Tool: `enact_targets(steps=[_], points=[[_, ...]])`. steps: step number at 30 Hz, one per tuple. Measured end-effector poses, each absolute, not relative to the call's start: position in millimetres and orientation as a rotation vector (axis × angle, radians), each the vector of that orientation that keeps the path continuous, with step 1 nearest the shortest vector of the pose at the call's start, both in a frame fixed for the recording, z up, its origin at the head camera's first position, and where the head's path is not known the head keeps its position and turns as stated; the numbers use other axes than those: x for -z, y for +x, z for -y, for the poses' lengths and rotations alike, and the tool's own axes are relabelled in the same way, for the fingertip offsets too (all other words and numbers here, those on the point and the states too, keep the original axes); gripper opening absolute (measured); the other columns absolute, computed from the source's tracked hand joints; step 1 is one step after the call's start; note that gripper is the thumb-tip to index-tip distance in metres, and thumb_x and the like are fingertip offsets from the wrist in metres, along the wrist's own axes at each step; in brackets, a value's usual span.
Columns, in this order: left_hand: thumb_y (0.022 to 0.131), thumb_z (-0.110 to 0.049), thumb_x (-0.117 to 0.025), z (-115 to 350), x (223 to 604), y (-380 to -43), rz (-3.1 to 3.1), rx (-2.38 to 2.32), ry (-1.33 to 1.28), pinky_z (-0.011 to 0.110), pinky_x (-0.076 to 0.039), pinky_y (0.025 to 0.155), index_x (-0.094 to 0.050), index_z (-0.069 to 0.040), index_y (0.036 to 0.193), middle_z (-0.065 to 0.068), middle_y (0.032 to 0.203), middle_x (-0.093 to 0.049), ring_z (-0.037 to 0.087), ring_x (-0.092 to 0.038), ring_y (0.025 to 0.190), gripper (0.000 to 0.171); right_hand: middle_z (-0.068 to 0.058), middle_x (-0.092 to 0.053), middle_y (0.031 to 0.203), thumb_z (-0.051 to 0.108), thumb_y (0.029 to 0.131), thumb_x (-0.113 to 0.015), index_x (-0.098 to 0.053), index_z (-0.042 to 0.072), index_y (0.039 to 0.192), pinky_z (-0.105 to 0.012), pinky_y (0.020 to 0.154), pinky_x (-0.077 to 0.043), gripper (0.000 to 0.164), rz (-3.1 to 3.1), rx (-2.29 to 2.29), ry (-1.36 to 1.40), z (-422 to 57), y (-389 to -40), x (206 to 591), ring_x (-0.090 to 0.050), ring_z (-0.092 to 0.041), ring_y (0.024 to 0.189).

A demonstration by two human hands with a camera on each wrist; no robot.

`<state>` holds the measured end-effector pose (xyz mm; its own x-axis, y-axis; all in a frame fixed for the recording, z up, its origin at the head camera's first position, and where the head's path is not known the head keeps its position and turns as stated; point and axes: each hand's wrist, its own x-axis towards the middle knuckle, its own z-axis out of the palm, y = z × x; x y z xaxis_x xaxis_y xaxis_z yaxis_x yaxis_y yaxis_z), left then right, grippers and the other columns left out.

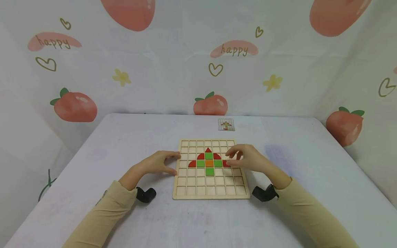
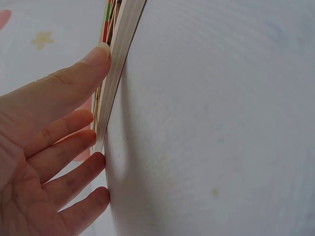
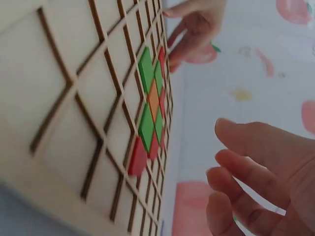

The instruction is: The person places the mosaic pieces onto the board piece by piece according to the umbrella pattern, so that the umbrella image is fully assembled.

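Note:
A wooden grid board (image 1: 198,190) lies flat on the table, bearing colored tiles. An orange square (image 1: 209,163) has green squares around it, one of them just below (image 1: 210,171). A red triangle (image 1: 208,150) tops the pattern, and red rounded tiles (image 1: 192,164) flank it. My left hand (image 1: 156,162) rests its thumb and fingertips at the board's left edge; the thumb (image 2: 88,64) is on the rim in the left wrist view. Over the board's right side hovers my right hand (image 1: 248,158), fingers loosely bent and empty, close to the rightmost red tile (image 3: 138,156).
Behind the board lies a small pattern card (image 1: 226,124) showing a similar red and green figure on a grid. A white cloth covers the table (image 1: 93,165), and a printed curtain (image 1: 173,69) hangs behind it. Black wrist devices (image 1: 146,195) sit at both wrists.

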<state>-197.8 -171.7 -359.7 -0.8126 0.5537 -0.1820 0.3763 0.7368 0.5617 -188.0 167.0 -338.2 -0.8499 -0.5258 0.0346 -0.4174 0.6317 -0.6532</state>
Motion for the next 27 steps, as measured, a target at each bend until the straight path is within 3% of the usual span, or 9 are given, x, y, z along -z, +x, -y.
enact_targets(steps=[13, 27], points=[[0.076, -0.025, -0.077, 172, 360, -198, -2.609, -0.727, 0.743, 0.049, -0.034, 0.11, -0.055, -0.003, 0.128, 0.017, 0.144, -0.043, 0.036, -0.036, 0.136, 0.061, -0.008, -0.067, 0.098, 0.024, 0.083, -0.071, -0.067, 0.006, 0.106, -0.019, 0.073, -0.05, 0.029, -2.705, 0.888, -0.705, -255, -189, 332, -0.055, -0.005, 0.076], [0.076, -0.024, -0.077, 172, 361, -198, -2.612, -0.738, 0.768, 0.049, -0.034, 0.11, -0.055, -0.001, 0.128, 0.018, 0.142, -0.045, 0.036, -0.037, 0.135, 0.061, -0.009, -0.062, 0.096, 0.017, 0.08, -0.072, -0.064, 0.005, 0.105, -0.018, 0.065, -0.048, 0.029, -2.539, 0.932, -0.716, -329, -175, 346, -0.055, -0.004, 0.072]])
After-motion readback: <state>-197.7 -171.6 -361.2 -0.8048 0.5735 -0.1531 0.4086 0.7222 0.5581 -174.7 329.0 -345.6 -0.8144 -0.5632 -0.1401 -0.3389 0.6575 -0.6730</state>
